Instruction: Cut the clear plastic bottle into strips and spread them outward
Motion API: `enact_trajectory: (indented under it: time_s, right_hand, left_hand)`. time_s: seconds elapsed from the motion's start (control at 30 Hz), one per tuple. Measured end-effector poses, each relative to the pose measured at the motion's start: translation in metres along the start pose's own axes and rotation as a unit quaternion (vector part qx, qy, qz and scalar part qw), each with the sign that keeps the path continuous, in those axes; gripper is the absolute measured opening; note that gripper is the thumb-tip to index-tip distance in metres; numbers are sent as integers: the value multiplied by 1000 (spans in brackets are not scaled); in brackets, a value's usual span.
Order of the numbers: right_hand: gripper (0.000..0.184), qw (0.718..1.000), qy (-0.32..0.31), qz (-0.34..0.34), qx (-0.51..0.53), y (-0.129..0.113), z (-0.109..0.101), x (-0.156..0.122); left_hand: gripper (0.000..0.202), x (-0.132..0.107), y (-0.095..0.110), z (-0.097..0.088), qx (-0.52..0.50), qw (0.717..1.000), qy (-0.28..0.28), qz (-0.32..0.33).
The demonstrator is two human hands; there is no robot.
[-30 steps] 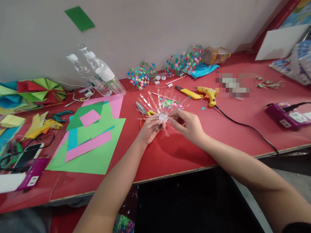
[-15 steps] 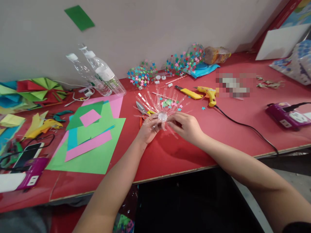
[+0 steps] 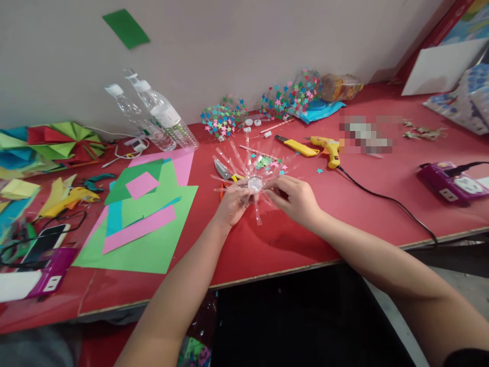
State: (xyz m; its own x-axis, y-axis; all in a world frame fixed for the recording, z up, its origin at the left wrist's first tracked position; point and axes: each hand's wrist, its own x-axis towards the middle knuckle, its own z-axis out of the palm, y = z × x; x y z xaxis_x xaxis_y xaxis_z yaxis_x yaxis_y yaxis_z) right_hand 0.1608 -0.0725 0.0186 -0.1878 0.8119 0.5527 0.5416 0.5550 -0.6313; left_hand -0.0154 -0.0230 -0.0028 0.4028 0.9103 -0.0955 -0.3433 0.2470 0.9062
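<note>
Both my hands meet over the red table [image 3: 344, 224] around a cut plastic bottle top [image 3: 255, 182], its clear strips fanned out like petals around the round neck. My left hand [image 3: 232, 203] grips the neck from the left with its fingers curled. My right hand [image 3: 296, 199] pinches the strips on the right side. Small coloured paper stars [image 3: 267, 163] lie just behind the piece, and scissors [image 3: 224, 173] lie partly under it at the left.
Coloured paper sheets [image 3: 141, 224] lie at the left. Two clear bottles [image 3: 160, 120] lean on the wall. A yellow glue gun [image 3: 327, 148] with a black cable [image 3: 385, 199], a yellow cutter [image 3: 296, 146], star-covered bottle flowers [image 3: 223, 118] and a purple power strip [image 3: 451, 182] lie behind and to the right.
My hands have turned the bottle piece slightly; one loose strip now hangs down toward me. Both hands stayed in about the same place.
</note>
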Motion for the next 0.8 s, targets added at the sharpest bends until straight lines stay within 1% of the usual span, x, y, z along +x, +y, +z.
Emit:
enact_trajectory:
  time_s: [0.1, 0.2, 0.27, 0.37, 0.5, 0.57, 0.63, 0.73, 0.8]
  right_hand:
    - [16, 1000, 10, -18, -15, 1, -1, -1]
    - [17, 999, 15, -34, -25, 0, -2, -1]
    - [17, 999, 18, -46, -23, 0, -2, -1]
    - [17, 998, 18, -57, -14, -2, -1, -2]
    - [17, 998, 14, -55, -14, -2, 0, -3]
    - [18, 998, 9, -56, -12, -3, -1, -3]
    - [17, 998, 11, -65, -6, -5, -3, -3]
    - [15, 996, 33, -79, 14, -9, -8, -3]
    - [13, 996, 56, -66, 29, -10, -11, -1]
  left_hand:
    - [23, 0, -1, 2, -7, 1000, 1, -6]
    - [30, 0, 0, 3, -22, 999, 27, 1]
    - [27, 0, 1, 2, -15, 999, 30, 3]
    - [24, -1, 1, 1, 3, 1000, 18, 2]
    - [42, -2, -1, 3, 15, 1000, 11, 8]
    - [47, -2, -2, 5, 18, 1000, 12, 5]
    - [44, -2, -2, 5, 14, 1000, 18, 2]
    - [32, -1, -1, 4, 9, 1000, 19, 2]
    - [25, 0, 0, 2, 12, 1000, 11, -1]
